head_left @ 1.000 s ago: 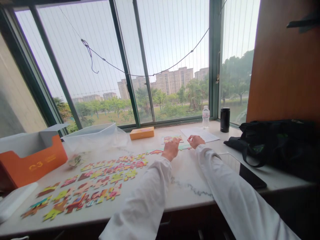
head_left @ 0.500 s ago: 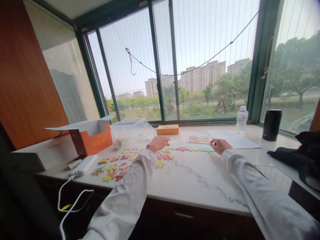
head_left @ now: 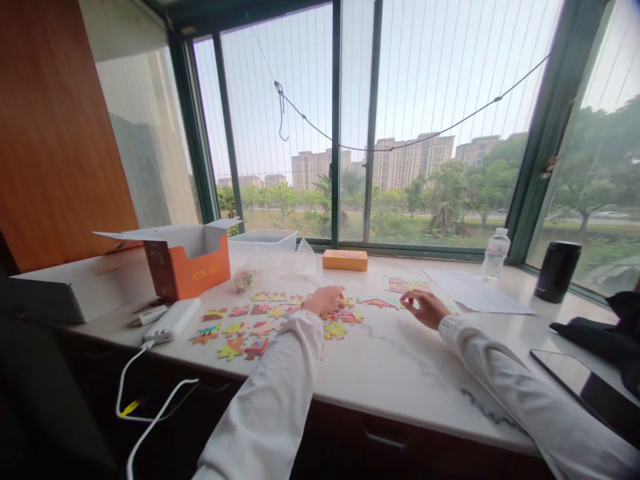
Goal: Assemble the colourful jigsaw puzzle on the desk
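Over the right part of the loose jigsaw pieces reaches my left hand, its fingers stretched out to the right and partly apart. Pieces near its fingertips are partly covered by it. My right hand is at the right end of a joined puzzle strip, thumb and forefinger close together. A small reddish patch shows between them, too small to name. Yellow, red and brown jigsaw pieces lie spread to the left of my left hand. Behind my right hand lies a picture card.
An orange box stands by the window. At left are an open orange carton, a clear plastic tub and a white power bank with a cable. At right are paper, a water bottle, a black tumbler and a tablet.
The view has shifted, so the table's things sit farther right in it. My right hand has moved left along the puzzle strip. My left hand stays above the pieces.
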Demonstrator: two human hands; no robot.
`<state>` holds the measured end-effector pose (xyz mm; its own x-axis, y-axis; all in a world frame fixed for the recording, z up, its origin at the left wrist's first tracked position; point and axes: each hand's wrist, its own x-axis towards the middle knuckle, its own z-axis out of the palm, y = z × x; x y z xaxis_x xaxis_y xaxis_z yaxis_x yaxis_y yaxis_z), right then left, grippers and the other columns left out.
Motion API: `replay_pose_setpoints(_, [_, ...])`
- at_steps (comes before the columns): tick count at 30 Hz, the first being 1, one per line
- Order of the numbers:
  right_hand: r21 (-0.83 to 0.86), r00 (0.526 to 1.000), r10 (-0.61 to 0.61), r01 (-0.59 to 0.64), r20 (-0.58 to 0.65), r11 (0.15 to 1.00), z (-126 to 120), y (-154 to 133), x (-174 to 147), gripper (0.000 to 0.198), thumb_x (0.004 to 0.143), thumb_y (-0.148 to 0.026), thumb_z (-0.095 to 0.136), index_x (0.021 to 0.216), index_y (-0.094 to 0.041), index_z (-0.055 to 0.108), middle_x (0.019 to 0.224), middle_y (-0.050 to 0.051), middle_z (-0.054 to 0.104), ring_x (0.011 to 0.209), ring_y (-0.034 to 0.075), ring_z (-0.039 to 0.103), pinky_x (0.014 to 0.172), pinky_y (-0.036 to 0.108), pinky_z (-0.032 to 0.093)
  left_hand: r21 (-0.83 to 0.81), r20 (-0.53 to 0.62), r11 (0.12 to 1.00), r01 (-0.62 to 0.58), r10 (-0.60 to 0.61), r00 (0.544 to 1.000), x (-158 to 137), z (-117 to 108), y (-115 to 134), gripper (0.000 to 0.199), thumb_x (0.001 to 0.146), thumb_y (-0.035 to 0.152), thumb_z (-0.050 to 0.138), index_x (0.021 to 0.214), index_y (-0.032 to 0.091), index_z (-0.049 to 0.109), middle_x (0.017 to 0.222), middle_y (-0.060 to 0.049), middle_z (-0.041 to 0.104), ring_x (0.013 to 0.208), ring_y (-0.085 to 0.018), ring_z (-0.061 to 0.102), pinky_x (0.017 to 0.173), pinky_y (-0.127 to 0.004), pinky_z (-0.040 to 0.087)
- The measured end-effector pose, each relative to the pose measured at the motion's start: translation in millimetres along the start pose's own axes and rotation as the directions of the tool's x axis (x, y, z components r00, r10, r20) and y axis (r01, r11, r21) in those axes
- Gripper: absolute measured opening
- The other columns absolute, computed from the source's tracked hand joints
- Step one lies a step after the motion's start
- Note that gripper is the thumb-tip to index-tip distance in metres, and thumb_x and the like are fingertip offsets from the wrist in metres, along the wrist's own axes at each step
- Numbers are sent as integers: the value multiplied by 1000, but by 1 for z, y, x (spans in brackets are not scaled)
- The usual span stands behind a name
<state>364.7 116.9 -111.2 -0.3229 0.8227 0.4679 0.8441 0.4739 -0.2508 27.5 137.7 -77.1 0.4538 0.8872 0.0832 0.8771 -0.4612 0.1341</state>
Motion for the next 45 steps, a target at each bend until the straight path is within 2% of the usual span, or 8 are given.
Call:
replay_pose_setpoints(6, [121, 999, -7, 3, 35, 993, 14, -39, 20, 30, 89, -46, 54, 102, -24, 70, 87, 3, 71, 75, 18, 61, 75, 30, 47, 28, -133, 999, -21, 25, 991, -5, -8, 7, 43, 97, 25, 45, 140, 21, 41, 128, -11, 59, 112, -21, 63, 91, -29, 48])
replay_pose_setpoints(11, [244, 998, -7, -7, 57, 970, 27, -70, 45, 56, 81, -52, 65, 128, -23, 56, 95, 2, 73, 69, 15, 57, 70, 28, 47, 69, -167, 996, -57, 68, 984, -7, -12, 17, 44, 100, 26, 40, 143, 21, 35, 131, -12, 55, 109, -22, 63, 89, -30, 49])
replay_pose_setpoints(14, [241, 998, -18, 4, 56, 970, 37, -80, 59, 59, 79, -51, 68, 130, -24, 55, 99, 2, 73, 71, 15, 58, 73, 29, 47, 90, -170, 992, -86, 100, 980, -9, -12, 22, 46, 100, 25, 38, 146, 21, 32, 132, -12, 53, 109, -22, 63, 88, -30, 49])
replay_pose_setpoints(19, [199, 998, 26, -38, 64, 979, 45, -79, 71, 47, 77, -47, 71, 119, -26, 63, 98, 0, 73, 73, 15, 58, 74, 29, 45, 120, -166, 987, -102, 121, 979, -13, -14, 27, 48, 100, 24, 36, 147, 23, 28, 134, -13, 51, 105, -21, 65, 87, -31, 50])
replay_pose_setpoints(27, [191, 1000, 1, -5, 20, 982, 41, -74, 66, 47, 76, -48, 71, 116, -25, 64, 94, -1, 74, 71, 14, 59, 70, 27, 45, 154, -194, 980, -130, 158, 968, -14, -15, 33, 50, 101, 33, 36, 149, 23, 25, 138, -14, 49, 99, -23, 67, 83, -33, 52])
replay_pose_setpoints(32, [211, 1000, 13, -11, -6, 977, 36, -72, 63, 42, 77, -49, 71, 111, -24, 66, 91, 0, 75, 68, 14, 58, 67, 27, 44, 163, -232, 980, -118, 155, 960, -13, -13, 33, 60, 96, 49, 46, 147, 22, 30, 137, -14, 51, 102, -27, 67, 83, -35, 52])
replay_pose_setpoints(39, [232, 998, -15, 28, -57, 972, 33, -72, 55, 45, 77, -51, 70, 111, -23, 65, 88, 0, 75, 67, 15, 57, 67, 28, 44, 163, -289, 978, -133, 176, 941, -16, -13, 33, 57, 97, 50, 43, 145, 22, 36, 134, -12, 54, 105, -26, 65, 83, -34, 51])
replay_pose_setpoints(45, [271, 996, 58, -37, -70, 962, 32, -80, 47, 43, 74, -45, 73, 110, -22, 64, 88, 0, 74, 68, 14, 61, 68, 28, 45, 159, -326, 974, -160, 204, 923, -19, -18, 40, 59, 93, 51, 50, 146, 29, 37, 134, -7, 56, 103, -24, 66, 82, -32, 52])
